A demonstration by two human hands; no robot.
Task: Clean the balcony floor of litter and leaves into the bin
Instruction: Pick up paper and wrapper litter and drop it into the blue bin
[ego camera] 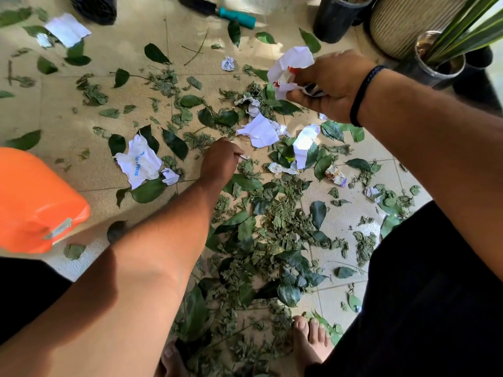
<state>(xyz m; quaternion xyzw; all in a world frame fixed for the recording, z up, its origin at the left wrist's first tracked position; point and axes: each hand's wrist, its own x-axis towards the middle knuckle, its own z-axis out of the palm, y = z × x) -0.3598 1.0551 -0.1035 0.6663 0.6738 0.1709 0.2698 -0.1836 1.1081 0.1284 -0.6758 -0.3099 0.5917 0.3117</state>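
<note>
Early stage: right hand (330, 87) clutches crumpled paper (290, 68), left hand (221, 159) pinches a scrap; leaves (272, 227) litter floor, orange bin (35, 202) left.

blue print on white paper scrap (140, 163), seemingly illegible

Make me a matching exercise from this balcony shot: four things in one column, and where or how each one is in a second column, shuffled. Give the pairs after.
Things
1. orange bin
2. trowel
3. crumpled paper with red print
4. paper with blue print

Places or states
A. gripped in the right hand
B. lying flat on the tiles, just left of the left hand
C. at the left edge of the view
D. on the floor at the top, teal handle pointing right

Pairs: 1-C, 2-D, 3-A, 4-B
</note>
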